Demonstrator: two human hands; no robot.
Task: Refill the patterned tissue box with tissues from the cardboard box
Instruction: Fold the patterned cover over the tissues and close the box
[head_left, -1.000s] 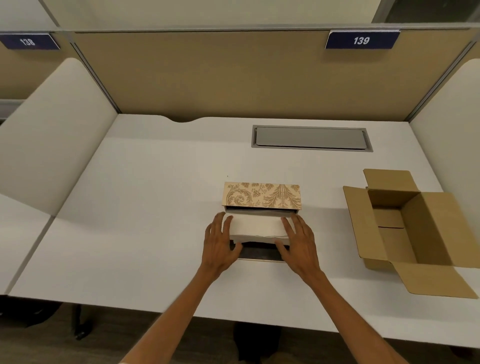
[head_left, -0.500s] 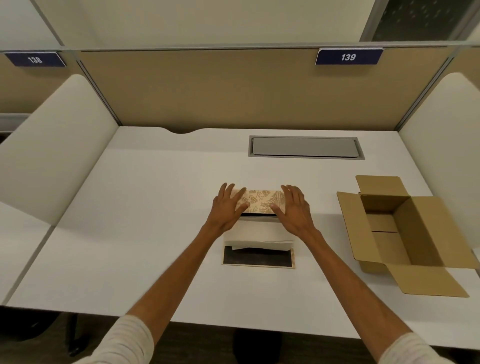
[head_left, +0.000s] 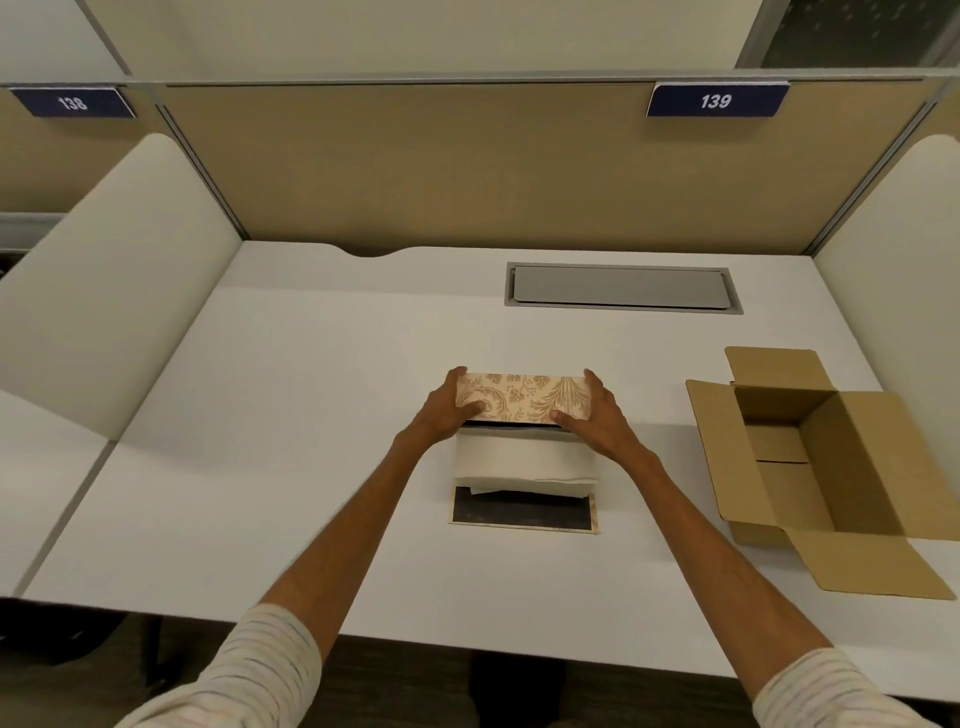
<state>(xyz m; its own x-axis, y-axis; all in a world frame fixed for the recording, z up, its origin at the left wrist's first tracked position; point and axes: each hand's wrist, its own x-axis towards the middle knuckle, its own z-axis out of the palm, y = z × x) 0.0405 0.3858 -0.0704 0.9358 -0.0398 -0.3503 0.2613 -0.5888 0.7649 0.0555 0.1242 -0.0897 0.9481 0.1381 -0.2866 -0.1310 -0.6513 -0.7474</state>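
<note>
Patterned tissue box (head_left: 523, 396) at mid-desk, gripped at both ends. Left hand (head_left: 448, 410) curled round the left end, thumb pressed on the printed face. Tissue stack (head_left: 525, 460) just below, over the dark base panel (head_left: 522, 512). Right hand (head_left: 597, 415) likewise clamping the right end. Best lowered level and square over the stack, without snagging sheets. Cardboard box (head_left: 810, 457) open, well apart at right.
</note>
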